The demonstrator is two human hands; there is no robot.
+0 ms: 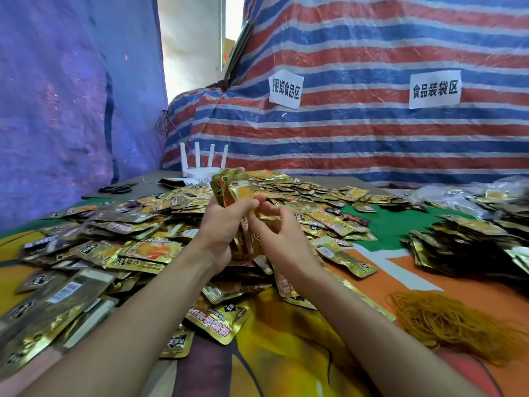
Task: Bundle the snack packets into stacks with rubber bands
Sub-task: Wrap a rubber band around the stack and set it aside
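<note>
My left hand (221,224) grips an upright stack of gold snack packets (234,190) held above the table, thumb across its front. My right hand (282,239) is beside it on the right, fingers curled against the stack's lower edge; whether it pinches a packet or a band is hidden. A wide heap of loose gold packets (128,247) covers the table beneath and to the left. A pile of tan rubber bands (446,322) lies at the right front.
A pile of bundled packets (469,242) sits at the right. Black scissors (117,189) and a white router (204,167) are at the far left of the table. Striped tarpaulin (372,133) with two paper labels hangs behind.
</note>
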